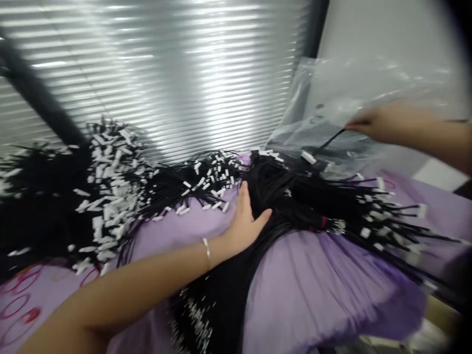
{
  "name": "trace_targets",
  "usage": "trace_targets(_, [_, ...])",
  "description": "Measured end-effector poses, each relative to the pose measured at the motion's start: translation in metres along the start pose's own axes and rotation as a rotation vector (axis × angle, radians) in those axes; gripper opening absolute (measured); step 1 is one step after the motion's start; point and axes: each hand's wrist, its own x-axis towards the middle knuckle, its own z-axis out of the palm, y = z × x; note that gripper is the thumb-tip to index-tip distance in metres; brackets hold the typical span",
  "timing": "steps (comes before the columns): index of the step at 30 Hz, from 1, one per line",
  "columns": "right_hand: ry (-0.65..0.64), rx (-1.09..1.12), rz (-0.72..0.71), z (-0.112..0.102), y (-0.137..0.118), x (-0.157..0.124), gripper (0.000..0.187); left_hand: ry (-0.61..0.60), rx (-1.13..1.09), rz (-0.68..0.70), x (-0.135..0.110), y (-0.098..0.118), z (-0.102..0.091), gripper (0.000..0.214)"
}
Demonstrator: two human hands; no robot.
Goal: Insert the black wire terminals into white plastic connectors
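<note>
My left hand (243,223), with a bracelet at the wrist, rests on a thick bundle of black cables (239,275). Its fingers are stretched out and the thumb is apart. At the upper right, my right hand (385,123) pinches a thin black cable (331,141), which slopes down toward the pile; motion blurs this hand a little. Below it lies another bundle of black cables (306,196) with white connectors (379,216) at the right ends. A red tie (323,222) and some metallic ends show near its middle.
Larger heaps of black cables (40,201) with white connectors (110,196) lie to the left. Purple cloth or sheeting (313,290) lies beneath. Clear plastic (332,93) hangs behind my right hand, and window blinds (177,73) stand at the back. Red elastic-like rings (16,305) lie lower left.
</note>
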Motion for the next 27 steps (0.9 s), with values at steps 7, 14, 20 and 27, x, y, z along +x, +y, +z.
trace_targets(7, [-0.311, -0.011, -0.073, 0.025, -0.013, -0.047, 0.043, 0.054, 0.224, 0.228, 0.005, 0.014, -0.012, 0.103])
trace_targets(14, [-0.262, 0.027, -0.134, -0.005, -0.057, -0.075, 0.04, 0.126, 0.406, 0.3, 0.065, 0.038, -0.016, 0.088])
trace_targets(20, [-0.105, -0.098, -0.461, 0.0, -0.062, -0.095, 0.035, 0.039, 0.409, 0.136, 0.124, 0.032, -0.011, 0.067])
trace_targets(27, [-0.374, -0.073, -0.547, 0.047, -0.05, -0.11, 0.033, -0.056, 0.249, 0.097, 0.133, 0.011, 0.012, 0.066])
